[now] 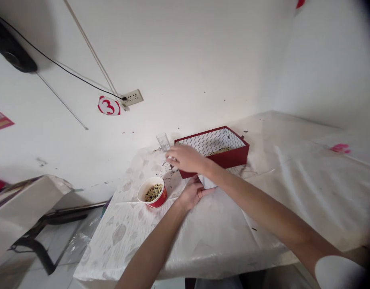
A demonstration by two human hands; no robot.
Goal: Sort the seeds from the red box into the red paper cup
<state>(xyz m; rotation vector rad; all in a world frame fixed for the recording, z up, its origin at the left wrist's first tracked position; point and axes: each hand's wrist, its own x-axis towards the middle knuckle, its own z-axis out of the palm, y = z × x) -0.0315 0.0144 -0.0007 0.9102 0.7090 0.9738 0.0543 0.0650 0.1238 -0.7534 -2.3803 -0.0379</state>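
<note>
My left hand (192,193) rests low at the front of a red box (233,157), its fingers around a white object (207,182), perhaps a cup, largely hidden by my right forearm. My right hand (185,157) reaches across above it, over the box's left end. Its fingers are curled together, with a small pale bit at the tips that I cannot make out. Inside the box, a patterned white lining surrounds a layer of mixed grains or beans (219,151). A red and white paper bowl (157,202) with similar grains stands left of my left hand.
Behind my right fingertips a clear glass (163,141) stands near the wall. Dark bits (169,170) lie scattered between bowl and box. A wrinkled pale cloth (221,241) covers the table. A socket strip (133,97) with a plugged-in cable is on the wall.
</note>
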